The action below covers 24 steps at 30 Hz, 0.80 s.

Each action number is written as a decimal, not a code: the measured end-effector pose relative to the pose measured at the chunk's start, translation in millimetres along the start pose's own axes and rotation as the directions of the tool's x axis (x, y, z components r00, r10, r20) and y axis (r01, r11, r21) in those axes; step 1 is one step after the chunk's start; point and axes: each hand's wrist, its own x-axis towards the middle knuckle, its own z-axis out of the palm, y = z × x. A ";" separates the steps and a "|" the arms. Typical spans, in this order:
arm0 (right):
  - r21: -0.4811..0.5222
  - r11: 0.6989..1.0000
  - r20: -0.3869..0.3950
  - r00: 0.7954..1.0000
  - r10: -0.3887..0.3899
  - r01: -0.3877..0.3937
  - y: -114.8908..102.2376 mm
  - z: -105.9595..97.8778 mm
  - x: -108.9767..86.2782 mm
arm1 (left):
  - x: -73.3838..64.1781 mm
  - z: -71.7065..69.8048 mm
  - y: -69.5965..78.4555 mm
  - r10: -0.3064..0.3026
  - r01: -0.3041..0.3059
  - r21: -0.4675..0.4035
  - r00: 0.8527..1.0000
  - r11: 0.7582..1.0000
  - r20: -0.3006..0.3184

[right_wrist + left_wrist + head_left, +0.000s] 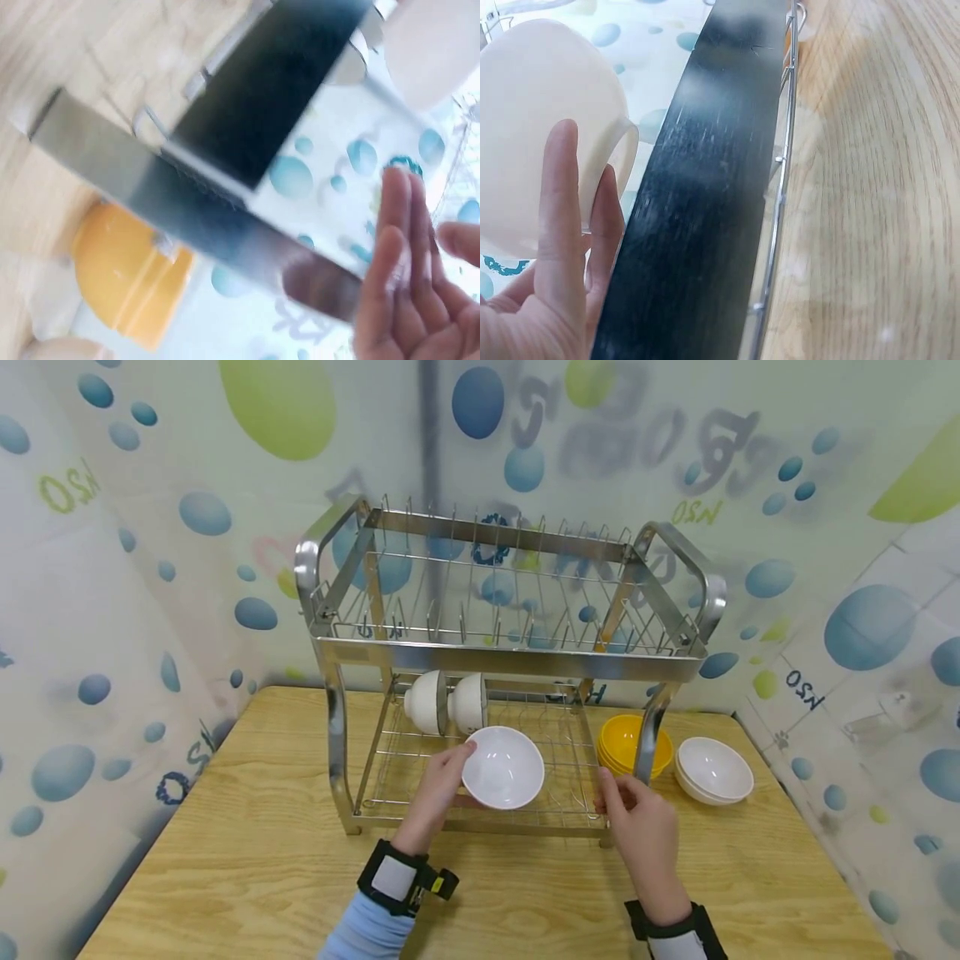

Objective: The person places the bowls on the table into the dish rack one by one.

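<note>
My left hand point(437, 785) grips a white bowl point(504, 768) by its left side, with the thumb at the rim. The bowl's open face tilts up over the lower shelf of a two-tier metal dish rack point(510, 660). In the left wrist view, fingers point(559, 195) lie against the outside of the bowl, near its foot ring. My right hand point(643, 827) holds nothing and is beside the rack's right front post; its fingers look nearly straight in the right wrist view. Two white bowls point(427, 703) with dark rims stand on edge at the left of the lower shelf.
Stacked yellow bowls point(626, 742) stand behind the rack's right post. Further right, white bowls point(714, 770) sit nested on the wooden table point(247, 860). The rack's upper tier, with upright wires, overhangs the lower shelf. A patterned curtain point(187, 568) hangs behind.
</note>
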 end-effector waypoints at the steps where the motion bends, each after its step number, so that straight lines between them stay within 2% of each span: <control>1: -0.030 0.999 0.029 0.999 0.015 -0.014 0.2 -3.8 1.3 | 0.2 -0.1 -0.5 -0.001 0.001 0.000 1.000 1.000 -0.002; 5: -0.147 0.987 0.155 0.984 0.092 -0.070 2.0 -20.9 5.3 | -0.2 0.0 -1.7 0.004 -0.003 0.017 1.000 1.000 -0.010; 7: -0.189 0.978 0.193 0.973 0.125 -0.088 3.3 -28.7 7.0 | -0.5 0.0 -2.0 0.008 -0.007 0.027 1.000 1.000 -0.013; 10: -0.233 0.966 0.204 0.966 0.158 -0.108 6.0 -36.9 9.4 | -0.3 -0.3 -2.6 0.010 -0.010 0.029 1.000 1.000 -0.015; 18: -0.281 0.948 0.154 0.968 0.200 -0.151 18.2 -47.1 14.3 | 0.6 -0.7 -2.3 0.001 -0.001 0.017 1.000 1.000 -0.020; 24: -0.244 0.958 0.211 0.955 0.207 -0.153 24.2 -49.1 17.7 | 15.4 -5.5 -19.7 -0.019 0.018 -0.012 0.999 1.000 -0.032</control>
